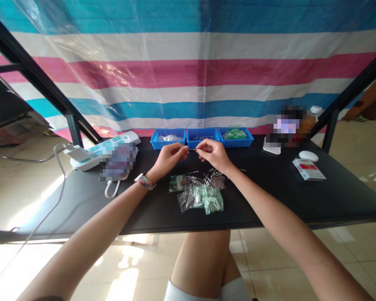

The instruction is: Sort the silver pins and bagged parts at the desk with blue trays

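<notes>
Left hand [171,155], right hand [213,154] pinch opposite ends of thin metal pin [192,149], held level over clear plastic component bags [198,195].

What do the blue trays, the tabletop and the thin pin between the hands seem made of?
The blue trays look like moulded plastic: uniform bright colour. The tabletop is matte black, perhaps laminated board. The thin pin pinched between left hand and right hand looks silvery, likely metal, too small to be sure.

Bare black table [269,196] right of packet pile [200,192]; blue trays [203,138] block far edge, power strip [103,148] left.
</notes>
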